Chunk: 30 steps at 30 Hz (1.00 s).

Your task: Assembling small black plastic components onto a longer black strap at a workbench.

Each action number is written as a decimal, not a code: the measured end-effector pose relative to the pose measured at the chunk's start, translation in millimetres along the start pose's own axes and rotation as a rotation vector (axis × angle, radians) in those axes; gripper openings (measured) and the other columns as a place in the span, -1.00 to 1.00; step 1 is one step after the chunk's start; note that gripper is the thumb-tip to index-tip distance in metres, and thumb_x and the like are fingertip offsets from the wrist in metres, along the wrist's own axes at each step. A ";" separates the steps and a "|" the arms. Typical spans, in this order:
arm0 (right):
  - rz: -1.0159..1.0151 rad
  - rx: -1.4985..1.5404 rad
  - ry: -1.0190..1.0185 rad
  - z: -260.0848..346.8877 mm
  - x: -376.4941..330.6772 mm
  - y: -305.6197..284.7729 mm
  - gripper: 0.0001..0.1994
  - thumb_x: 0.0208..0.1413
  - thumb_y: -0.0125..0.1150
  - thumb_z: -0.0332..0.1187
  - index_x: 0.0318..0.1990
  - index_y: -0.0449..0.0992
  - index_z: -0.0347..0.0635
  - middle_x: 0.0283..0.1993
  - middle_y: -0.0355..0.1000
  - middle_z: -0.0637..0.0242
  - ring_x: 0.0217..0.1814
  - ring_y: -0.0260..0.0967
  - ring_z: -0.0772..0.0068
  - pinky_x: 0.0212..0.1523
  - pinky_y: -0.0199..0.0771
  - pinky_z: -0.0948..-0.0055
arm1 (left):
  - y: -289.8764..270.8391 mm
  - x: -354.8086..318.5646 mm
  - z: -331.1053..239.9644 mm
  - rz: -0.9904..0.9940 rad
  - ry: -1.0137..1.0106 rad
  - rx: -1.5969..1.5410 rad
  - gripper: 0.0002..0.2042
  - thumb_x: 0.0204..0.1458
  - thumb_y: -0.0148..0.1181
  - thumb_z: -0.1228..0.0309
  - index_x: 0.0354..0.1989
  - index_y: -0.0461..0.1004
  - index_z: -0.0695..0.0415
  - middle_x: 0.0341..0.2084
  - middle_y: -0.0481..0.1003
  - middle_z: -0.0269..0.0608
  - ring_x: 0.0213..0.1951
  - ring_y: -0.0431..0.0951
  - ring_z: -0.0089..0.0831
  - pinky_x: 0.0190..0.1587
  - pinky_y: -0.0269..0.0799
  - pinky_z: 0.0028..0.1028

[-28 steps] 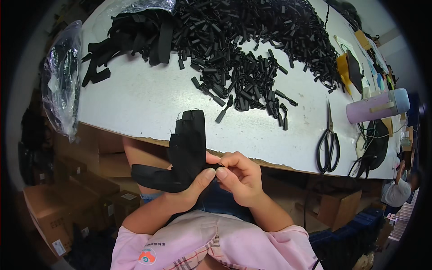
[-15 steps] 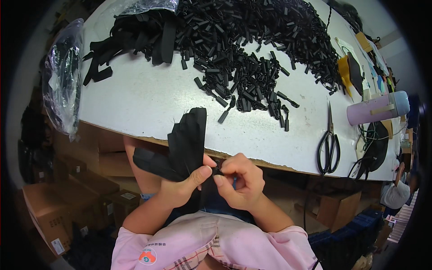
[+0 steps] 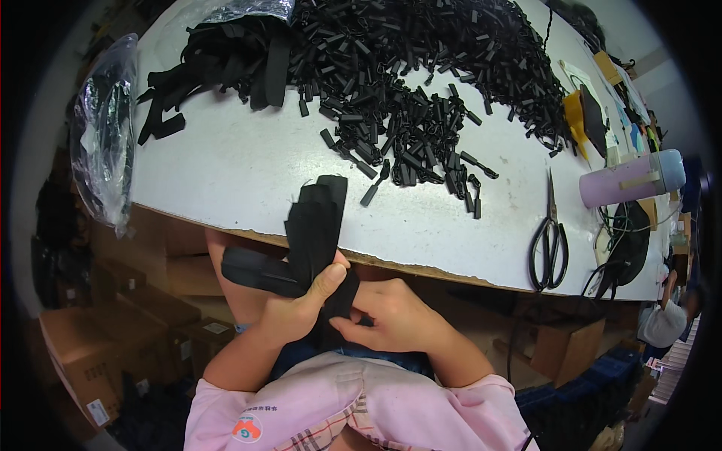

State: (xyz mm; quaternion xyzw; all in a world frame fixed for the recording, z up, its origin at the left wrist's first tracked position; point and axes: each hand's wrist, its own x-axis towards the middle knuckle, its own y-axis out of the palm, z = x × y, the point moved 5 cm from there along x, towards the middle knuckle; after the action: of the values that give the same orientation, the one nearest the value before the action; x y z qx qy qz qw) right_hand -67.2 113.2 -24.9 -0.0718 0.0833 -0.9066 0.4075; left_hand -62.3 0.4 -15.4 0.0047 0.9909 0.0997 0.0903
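My left hand (image 3: 304,304) is closed around a bundle of black fabric strips (image 3: 312,225), thumb pressed on top. Some ends fan upward past the table edge; others stick out to the left. My right hand (image 3: 391,316) is just right of it, with thumb and fingers curled at the lower end of a black strip (image 3: 342,297) from that bundle. Exactly what its fingertips pinch is partly hidden. Beyond my hands, a big heap of black zipper pulls (image 3: 421,135) covers the far middle of the white table (image 3: 233,180).
More black strips (image 3: 226,64) lie at the far left beside a clear plastic bag (image 3: 105,135). Black-handled scissors (image 3: 549,252) and a lilac bottle (image 3: 628,180) are on the right. Cardboard boxes (image 3: 90,342) stand on the floor at left. Another person (image 3: 662,319) is at far right.
My right hand has moved down and its fingers have shifted from the small dark piece by my left thumb to the strip's lower end. The bundle has turned slightly.
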 end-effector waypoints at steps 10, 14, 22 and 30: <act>-0.531 -0.338 -0.417 34.1 5.5 -40.5 -0.74 -0.28 0.17 -0.59 -0.32 0.39 -0.26 -0.39 0.25 0.27 -0.59 0.23 0.57 -0.60 0.26 0.71 | 8.0 -4.3 11.3 0.279 -0.049 -0.079 -0.65 -0.14 0.12 0.48 -0.13 0.25 0.23 -0.33 0.34 -0.32 -0.26 0.33 -0.57 -0.18 0.26 -0.55; -0.573 0.367 -0.161 14.8 -6.4 -33.1 -0.92 -0.15 0.09 -0.60 -0.43 0.38 -0.31 -0.42 0.26 0.35 -0.53 0.21 0.74 -0.56 0.23 0.76 | -10.6 -3.5 26.0 0.257 -0.110 -0.118 -0.64 -0.22 0.23 0.37 -0.23 0.30 0.21 -0.37 0.34 -0.31 -0.33 0.33 -0.59 -0.24 0.26 -0.60; -0.384 0.413 0.140 -3.7 -5.8 -19.1 -0.95 -0.06 0.03 -0.55 -0.44 0.36 -0.36 -0.56 0.34 0.30 -0.63 0.23 0.70 -0.69 0.19 0.78 | 4.9 -6.7 8.5 0.031 0.024 -0.035 -0.82 -0.10 0.11 0.36 -0.42 0.35 0.21 -0.62 0.34 -0.36 -0.59 0.31 -0.67 -0.56 0.23 -0.68; -0.393 0.688 0.195 -9.9 -7.7 -17.2 -0.97 -0.10 -0.01 -0.59 -0.47 0.36 -0.36 -0.54 0.34 0.33 -0.63 0.20 0.74 -0.67 0.16 0.78 | 19.1 -10.8 -6.5 0.053 0.383 0.246 -0.90 -0.09 0.07 0.44 -0.46 0.35 0.21 -0.55 0.36 -0.24 -0.49 0.36 -0.51 -0.49 0.29 -0.56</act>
State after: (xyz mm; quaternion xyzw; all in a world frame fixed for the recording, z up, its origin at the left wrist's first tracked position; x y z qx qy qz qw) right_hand -76.6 131.2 -31.5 0.1405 -0.2016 -0.9448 0.2168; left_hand -53.0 17.5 -3.4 0.0226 0.9942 -0.0202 -0.1032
